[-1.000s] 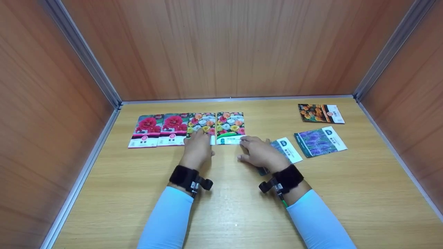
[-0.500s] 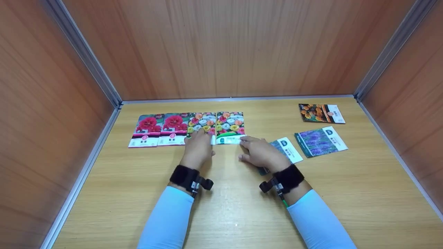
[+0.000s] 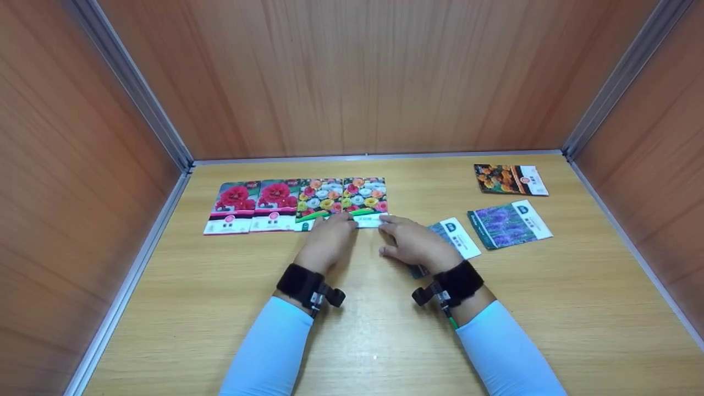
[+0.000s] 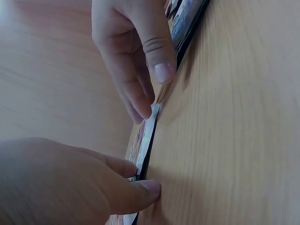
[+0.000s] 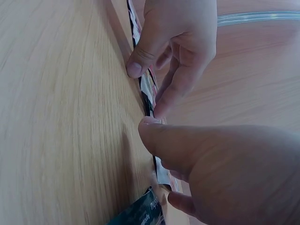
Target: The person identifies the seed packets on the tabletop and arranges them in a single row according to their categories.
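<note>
Several flower seed packets lie in a row on the table. My left hand rests its fingers across the lower strips of the left multicoloured-flower packet and its right neighbour. In the left wrist view, that hand's thumb lies along the front edge of the packets. My right hand touches the lower right corner of the right multicoloured-flower packet with its fingertips, its thumb held apart over the table. Beneath the right hand and wrist, a purple-flower packet is partly hidden.
Two red-flower packets continue the row at the left. Off to the right lie another purple-flower packet and an orange-flower packet, both turned sideways. Wooden panels wall the table at the back and sides.
My left hand has slid right, from the left multicoloured-flower packet to where the two meet. The right one has shifted slightly left, closing the narrow gap. My right hand has barely moved.
</note>
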`<state>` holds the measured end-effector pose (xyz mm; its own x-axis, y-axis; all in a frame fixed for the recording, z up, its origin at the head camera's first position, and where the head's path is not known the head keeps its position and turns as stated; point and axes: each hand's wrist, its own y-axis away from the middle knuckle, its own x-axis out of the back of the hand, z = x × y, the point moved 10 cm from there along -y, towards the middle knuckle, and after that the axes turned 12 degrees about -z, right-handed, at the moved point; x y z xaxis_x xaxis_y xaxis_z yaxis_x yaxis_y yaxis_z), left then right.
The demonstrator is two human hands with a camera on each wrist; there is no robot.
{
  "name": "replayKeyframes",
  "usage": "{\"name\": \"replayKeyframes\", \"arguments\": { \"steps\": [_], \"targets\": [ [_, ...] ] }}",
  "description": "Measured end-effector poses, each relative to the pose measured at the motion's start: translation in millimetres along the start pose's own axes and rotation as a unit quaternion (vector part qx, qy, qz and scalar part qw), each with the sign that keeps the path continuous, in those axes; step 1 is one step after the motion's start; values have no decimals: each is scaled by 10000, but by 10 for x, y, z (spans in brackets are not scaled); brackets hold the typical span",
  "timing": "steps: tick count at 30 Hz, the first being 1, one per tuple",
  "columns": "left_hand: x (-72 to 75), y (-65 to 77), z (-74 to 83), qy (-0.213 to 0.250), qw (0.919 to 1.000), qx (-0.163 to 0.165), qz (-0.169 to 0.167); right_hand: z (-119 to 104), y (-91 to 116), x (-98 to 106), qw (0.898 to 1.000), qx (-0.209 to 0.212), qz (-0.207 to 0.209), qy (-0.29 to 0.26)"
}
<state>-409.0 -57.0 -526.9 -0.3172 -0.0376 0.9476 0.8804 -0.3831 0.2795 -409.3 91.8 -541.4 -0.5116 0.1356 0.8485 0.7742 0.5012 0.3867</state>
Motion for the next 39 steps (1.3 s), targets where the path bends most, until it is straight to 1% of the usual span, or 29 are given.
{"name": "replayKeyframes", "arguments": {
  "steps": [4,9,16,22,27,35,39],
  "targets": [
    [5,4,0,-3,10000,-24,16,10,-9,-20,9999,-35,-94,23],
    [15,10,2,56,10000,-33,-21,15,-9,-23,9999,-51,-113,-18],
    [27,-5,25,-24,10000,-91,22,-13,12,-16,9998,99,-91,147],
    [28,-15,1,19,10000,15,12,-6,8,-27,9998,-23,-140,123],
    [24,-19,-26,60,9999,113,-3,-26,8,-36,9997,7,-147,191],
    [18,-17,-21,133,9999,51,-3,-22,-5,-69,9997,-13,-210,115],
    [10,-23,-33,247,9996,90,-34,-24,-5,-65,9998,15,-212,61]
  ]
}}
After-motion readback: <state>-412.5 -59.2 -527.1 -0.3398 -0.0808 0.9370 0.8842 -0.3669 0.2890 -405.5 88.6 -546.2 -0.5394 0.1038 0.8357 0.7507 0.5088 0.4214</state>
